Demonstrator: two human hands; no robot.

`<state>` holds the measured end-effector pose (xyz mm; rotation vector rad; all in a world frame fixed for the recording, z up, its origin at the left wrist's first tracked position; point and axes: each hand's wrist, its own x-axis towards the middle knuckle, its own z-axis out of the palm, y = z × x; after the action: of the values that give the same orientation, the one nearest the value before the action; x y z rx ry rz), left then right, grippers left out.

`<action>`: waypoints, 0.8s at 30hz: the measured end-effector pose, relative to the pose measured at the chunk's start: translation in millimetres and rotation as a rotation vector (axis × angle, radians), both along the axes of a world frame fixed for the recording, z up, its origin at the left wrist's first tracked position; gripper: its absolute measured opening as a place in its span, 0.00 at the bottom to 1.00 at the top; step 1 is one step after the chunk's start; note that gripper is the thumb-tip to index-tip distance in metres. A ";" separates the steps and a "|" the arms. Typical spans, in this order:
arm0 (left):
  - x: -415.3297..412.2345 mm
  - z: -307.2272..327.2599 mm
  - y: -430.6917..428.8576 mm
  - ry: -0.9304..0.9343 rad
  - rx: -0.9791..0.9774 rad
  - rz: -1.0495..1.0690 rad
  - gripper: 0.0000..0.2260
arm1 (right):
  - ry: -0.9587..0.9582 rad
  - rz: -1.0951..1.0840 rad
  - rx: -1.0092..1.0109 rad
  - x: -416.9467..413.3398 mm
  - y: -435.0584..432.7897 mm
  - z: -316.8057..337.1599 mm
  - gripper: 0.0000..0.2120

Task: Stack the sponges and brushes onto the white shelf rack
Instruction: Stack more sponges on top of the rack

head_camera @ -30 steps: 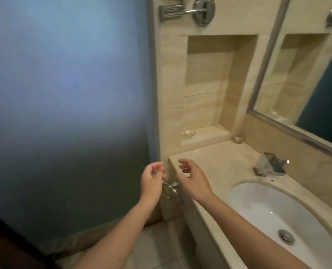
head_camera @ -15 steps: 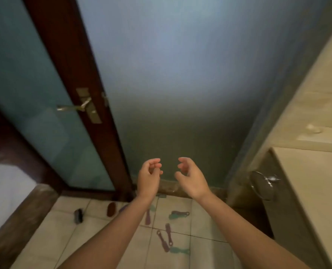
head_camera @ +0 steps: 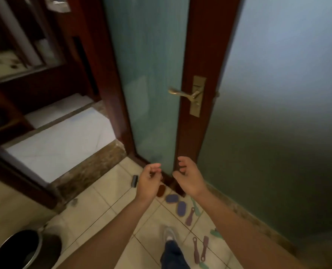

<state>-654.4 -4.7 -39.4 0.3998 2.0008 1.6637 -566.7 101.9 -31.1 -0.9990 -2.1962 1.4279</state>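
The door (head_camera: 151,74) stands ahead. The tiled floor (head_camera: 103,210) runs from its foot; a dark bin (head_camera: 21,249) sits well left of the door. The left hand (head_camera: 149,181) and right hand (head_camera: 188,179) hover before the door's foot, fingers (head_camera: 182,159) loosely curled, holding nothing. The brushes (head_camera: 190,216) and sponges (head_camera: 181,208) lie scattered flat on the floor near the door's foot, the sponges nearest it.

We lose part of the reddish-brown sponge (head_camera: 161,192) behind the left hand (head_camera: 149,181). The right forearm (head_camera: 248,230) covers one end of a teal brush (head_camera: 216,234). A second teal brush (head_camera: 203,266) runs off the bottom edge, and so does the black bin (head_camera: 15,249). The small dark thing (head_camera: 135,181) by the threshold is too blurred for us to name.
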 end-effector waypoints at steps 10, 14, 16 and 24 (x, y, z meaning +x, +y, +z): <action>-128.6 -0.9 28.5 -0.032 -0.131 0.151 0.13 | -0.098 0.247 -0.040 -150.9 50.1 -14.3 0.27; -168.5 -10.3 32.1 -0.073 -0.161 0.216 0.12 | -0.121 0.305 -0.042 -195.6 61.2 -30.3 0.24; -185.1 -15.5 29.6 -0.077 -0.199 0.243 0.12 | -0.132 0.326 -0.062 -214.2 62.3 -38.5 0.22; -279.8 -55.1 12.9 -0.131 -0.316 0.234 0.12 | -0.244 0.315 -0.159 -301.2 61.0 -72.4 0.23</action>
<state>-934.2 8.2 -94.6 -0.0565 2.2275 1.4239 -867.9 162.9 -103.6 -0.9528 -2.5399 1.7203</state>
